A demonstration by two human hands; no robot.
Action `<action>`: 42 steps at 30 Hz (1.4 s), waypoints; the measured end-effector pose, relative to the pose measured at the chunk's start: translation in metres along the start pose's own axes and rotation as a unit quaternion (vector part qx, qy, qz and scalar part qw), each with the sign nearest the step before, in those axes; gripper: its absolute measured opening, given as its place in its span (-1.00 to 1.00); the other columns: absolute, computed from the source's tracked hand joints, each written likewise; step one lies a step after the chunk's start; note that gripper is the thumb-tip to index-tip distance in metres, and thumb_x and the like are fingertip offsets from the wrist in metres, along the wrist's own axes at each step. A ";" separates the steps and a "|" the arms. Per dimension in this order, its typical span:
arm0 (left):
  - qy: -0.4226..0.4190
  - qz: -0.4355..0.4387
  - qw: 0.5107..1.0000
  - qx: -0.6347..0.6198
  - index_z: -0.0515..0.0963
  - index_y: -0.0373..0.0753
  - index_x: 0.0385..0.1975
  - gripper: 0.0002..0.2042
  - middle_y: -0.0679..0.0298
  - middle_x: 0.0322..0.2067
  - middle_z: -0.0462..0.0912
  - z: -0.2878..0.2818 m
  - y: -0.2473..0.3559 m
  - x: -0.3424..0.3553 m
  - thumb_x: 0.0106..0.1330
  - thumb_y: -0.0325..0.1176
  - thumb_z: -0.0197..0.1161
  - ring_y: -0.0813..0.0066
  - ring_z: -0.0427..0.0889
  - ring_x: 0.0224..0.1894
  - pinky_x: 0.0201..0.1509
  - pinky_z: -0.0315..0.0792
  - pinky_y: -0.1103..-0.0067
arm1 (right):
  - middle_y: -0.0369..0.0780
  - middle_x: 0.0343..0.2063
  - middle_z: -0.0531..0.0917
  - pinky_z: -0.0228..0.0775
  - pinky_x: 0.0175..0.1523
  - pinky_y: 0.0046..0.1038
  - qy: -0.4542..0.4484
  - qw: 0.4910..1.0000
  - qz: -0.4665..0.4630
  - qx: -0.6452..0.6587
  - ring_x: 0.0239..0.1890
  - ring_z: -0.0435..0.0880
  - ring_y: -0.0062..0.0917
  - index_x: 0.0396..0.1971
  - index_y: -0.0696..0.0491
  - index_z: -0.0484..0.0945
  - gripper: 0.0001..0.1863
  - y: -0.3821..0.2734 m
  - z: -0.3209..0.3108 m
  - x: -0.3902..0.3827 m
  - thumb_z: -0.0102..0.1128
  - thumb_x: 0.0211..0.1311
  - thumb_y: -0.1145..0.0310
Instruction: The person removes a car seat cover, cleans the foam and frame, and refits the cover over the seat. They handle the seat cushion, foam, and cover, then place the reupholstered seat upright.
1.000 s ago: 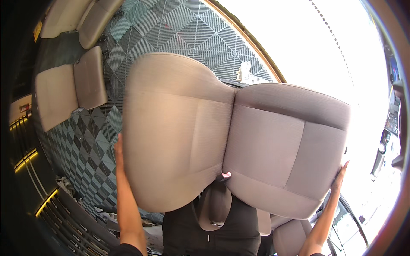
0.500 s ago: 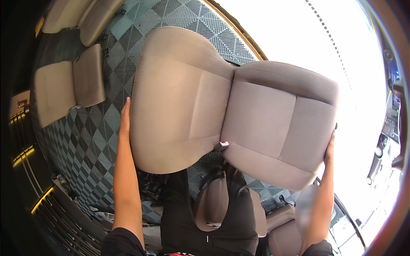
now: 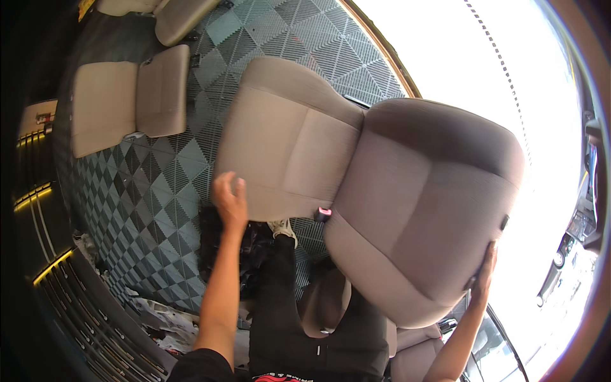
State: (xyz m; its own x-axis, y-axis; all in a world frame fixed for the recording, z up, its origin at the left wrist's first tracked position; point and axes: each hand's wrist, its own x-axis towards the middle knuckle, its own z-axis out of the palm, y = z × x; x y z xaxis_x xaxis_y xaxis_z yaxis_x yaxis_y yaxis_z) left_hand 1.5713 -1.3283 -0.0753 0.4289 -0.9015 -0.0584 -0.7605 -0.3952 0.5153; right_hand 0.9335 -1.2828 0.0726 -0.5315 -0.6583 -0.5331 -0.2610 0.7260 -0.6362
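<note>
A beige-grey fabric car seat [image 3: 407, 191] lies opened out in front of me, its two padded sections meeting at a crease. The right section looms closer and is tilted, while the left section [image 3: 280, 137] sits lower. My left hand [image 3: 230, 200] grips the near left corner of the left section, thumb apart from the fingers. At the right section's outer edge, my right hand [image 3: 487, 270] holds the side, its fingers partly hidden. A seat belt buckle [image 3: 323, 214] sticks out near the crease. The underside of the seat is out of sight.
More car seats [image 3: 105, 108] stand at the upper left on grey checkered floor tiles [image 3: 165, 172]. Another seat part [image 3: 324, 302] is between my legs. A dark rack with yellow strips [image 3: 51, 267] lines the left. Bright ground [image 3: 464, 57] lies past the tile edge at right.
The car seat has turned and tilted, its right section rising nearer to me. My left hand has shifted right and inward onto the near corner; my right hand has slid lower along the edge.
</note>
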 end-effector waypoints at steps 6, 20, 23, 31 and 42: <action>-0.325 0.041 0.867 -0.376 0.25 -0.38 0.50 -0.25 -0.02 0.42 0.39 -0.059 0.119 -0.099 0.63 0.20 -0.09 0.09 0.27 0.54 0.61 0.08 0.28 | -0.06 0.45 0.33 0.13 0.54 -0.21 -0.090 0.965 -0.009 0.245 0.45 0.32 -0.28 0.50 0.16 0.24 -0.21 -0.065 0.160 -0.135 -0.28 0.66 -0.22; -0.232 0.311 0.915 -0.108 0.12 -0.35 0.55 -0.18 -0.13 0.49 0.20 -0.062 0.327 -0.126 0.41 -0.16 0.39 -0.10 0.19 0.55 0.58 0.14 0.12 | 0.11 0.40 0.36 0.13 0.54 -0.20 -0.095 0.946 -0.132 0.280 0.48 0.33 -0.03 0.55 0.19 0.17 -0.30 -0.031 0.190 -0.220 -0.14 0.67 0.00; -0.137 0.314 0.939 0.010 0.16 -0.25 0.55 -0.10 -0.12 0.48 0.21 -0.029 0.368 -0.135 0.28 -0.12 0.50 -0.13 0.19 0.54 0.59 0.14 0.12 | 0.04 0.25 0.49 0.34 0.42 -0.17 -0.270 0.933 -0.071 0.226 0.33 0.49 -0.02 0.50 0.06 0.31 -0.32 0.014 0.159 -0.213 -0.10 0.63 -0.11; -0.101 0.302 0.947 0.050 0.19 -0.30 0.54 -0.11 -0.07 0.46 0.28 -0.023 0.370 -0.138 0.22 -0.23 0.50 -0.05 0.25 0.51 0.60 0.15 0.19 | -0.04 0.12 0.66 0.49 0.27 -0.14 -0.142 0.986 0.061 -0.068 0.21 0.63 -0.13 0.22 0.01 0.60 -0.52 0.260 -0.023 -0.159 0.15 0.50 0.01; -0.102 0.194 0.971 0.095 0.13 -0.26 0.57 0.02 -0.16 0.42 0.32 -0.022 0.385 -0.144 0.16 -0.05 0.58 -0.13 0.32 0.47 0.54 0.23 0.18 | -0.28 -0.28 0.72 0.50 -0.24 -0.50 -0.059 0.930 0.341 0.123 -0.36 0.69 -0.57 0.23 0.11 0.59 -0.52 0.449 -0.146 -0.261 0.14 0.55 0.08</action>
State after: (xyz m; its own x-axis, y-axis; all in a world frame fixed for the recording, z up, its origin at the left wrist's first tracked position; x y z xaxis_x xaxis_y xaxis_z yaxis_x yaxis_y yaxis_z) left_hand 1.2275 -1.3467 0.1507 0.0007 -0.9975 -0.0702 -0.9304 -0.0264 0.3657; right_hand 0.8378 -0.7558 0.0072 -0.4095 -0.0889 -0.9080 0.3041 0.9250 -0.2277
